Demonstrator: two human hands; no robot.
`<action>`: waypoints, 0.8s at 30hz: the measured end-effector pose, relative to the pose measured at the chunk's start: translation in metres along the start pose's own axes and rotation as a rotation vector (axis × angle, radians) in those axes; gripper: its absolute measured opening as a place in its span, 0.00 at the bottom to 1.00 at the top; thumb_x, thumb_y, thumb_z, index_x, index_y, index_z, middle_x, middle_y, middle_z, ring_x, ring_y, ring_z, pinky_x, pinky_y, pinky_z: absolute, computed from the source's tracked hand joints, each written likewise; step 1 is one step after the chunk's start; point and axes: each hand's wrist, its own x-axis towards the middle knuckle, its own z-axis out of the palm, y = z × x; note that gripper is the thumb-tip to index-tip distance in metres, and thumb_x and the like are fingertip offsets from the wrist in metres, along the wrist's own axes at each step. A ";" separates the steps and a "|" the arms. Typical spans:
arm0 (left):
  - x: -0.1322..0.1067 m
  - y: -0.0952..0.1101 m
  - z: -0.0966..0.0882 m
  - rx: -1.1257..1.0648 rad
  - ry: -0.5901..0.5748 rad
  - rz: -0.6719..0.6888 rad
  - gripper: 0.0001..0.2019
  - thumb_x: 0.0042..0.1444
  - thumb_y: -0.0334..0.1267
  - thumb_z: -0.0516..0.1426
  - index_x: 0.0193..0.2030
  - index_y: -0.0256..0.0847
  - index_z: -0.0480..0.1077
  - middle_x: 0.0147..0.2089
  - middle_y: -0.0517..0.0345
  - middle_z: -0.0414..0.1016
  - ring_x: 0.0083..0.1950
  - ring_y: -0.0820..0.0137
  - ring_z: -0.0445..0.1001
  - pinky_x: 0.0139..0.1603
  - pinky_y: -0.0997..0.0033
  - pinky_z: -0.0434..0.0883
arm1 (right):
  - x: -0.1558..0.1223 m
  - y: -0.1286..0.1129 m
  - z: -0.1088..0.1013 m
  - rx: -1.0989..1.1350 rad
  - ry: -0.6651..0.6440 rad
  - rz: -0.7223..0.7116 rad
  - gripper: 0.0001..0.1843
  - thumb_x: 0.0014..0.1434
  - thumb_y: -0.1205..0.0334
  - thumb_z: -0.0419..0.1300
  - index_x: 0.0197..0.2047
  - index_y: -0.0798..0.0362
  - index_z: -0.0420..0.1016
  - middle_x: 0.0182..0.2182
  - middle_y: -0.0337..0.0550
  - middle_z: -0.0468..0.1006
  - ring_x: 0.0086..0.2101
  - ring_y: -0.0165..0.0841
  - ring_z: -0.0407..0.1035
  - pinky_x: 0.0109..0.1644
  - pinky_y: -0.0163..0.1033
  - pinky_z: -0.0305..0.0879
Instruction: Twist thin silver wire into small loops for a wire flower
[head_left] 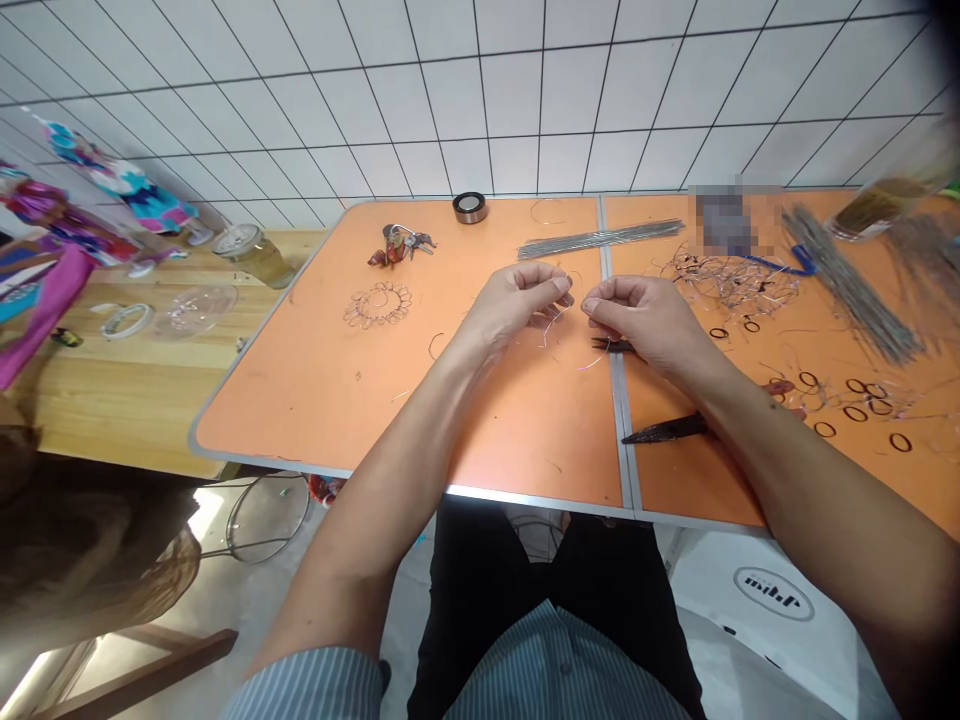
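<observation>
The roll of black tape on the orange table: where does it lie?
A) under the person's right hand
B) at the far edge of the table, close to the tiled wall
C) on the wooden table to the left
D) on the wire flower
B: the roll of black tape sits at the far edge of the orange table, just below the tiled wall.

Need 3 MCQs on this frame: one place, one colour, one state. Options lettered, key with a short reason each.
1. Where is the tape roll?
A. far edge of the table, by the wall
B. on the floor
C. in the left hand

2. What colour is the table top?
A. blue
B. orange
C. green

3. How are the left hand and right hand?
A. flat on the table
B. pinching a thin wire between them
C. holding the jar

Key: 1 A, it sits below the tiles. 2 B, surface is plainly orange. 3 B, fingertips meet on the wire.
</observation>
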 end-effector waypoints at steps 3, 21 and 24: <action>0.000 -0.001 0.000 -0.014 0.000 0.035 0.12 0.62 0.46 0.73 0.44 0.40 0.83 0.44 0.55 0.87 0.39 0.74 0.80 0.43 0.74 0.76 | -0.001 0.000 0.001 -0.009 -0.005 -0.010 0.15 0.63 0.55 0.84 0.32 0.47 0.85 0.28 0.41 0.77 0.27 0.30 0.65 0.30 0.41 0.71; 0.000 -0.001 0.008 0.016 -0.005 0.038 0.03 0.65 0.32 0.68 0.39 0.38 0.80 0.35 0.56 0.84 0.32 0.76 0.77 0.37 0.74 0.72 | -0.005 -0.006 0.004 -0.070 0.031 -0.045 0.12 0.66 0.62 0.80 0.32 0.47 0.85 0.27 0.41 0.74 0.28 0.31 0.66 0.32 0.41 0.70; 0.000 -0.002 0.008 0.051 -0.011 0.014 0.03 0.64 0.31 0.68 0.39 0.37 0.80 0.33 0.56 0.84 0.31 0.76 0.76 0.38 0.74 0.73 | -0.005 -0.007 0.003 -0.058 0.029 -0.053 0.12 0.66 0.61 0.80 0.32 0.47 0.85 0.27 0.40 0.74 0.27 0.31 0.65 0.32 0.42 0.72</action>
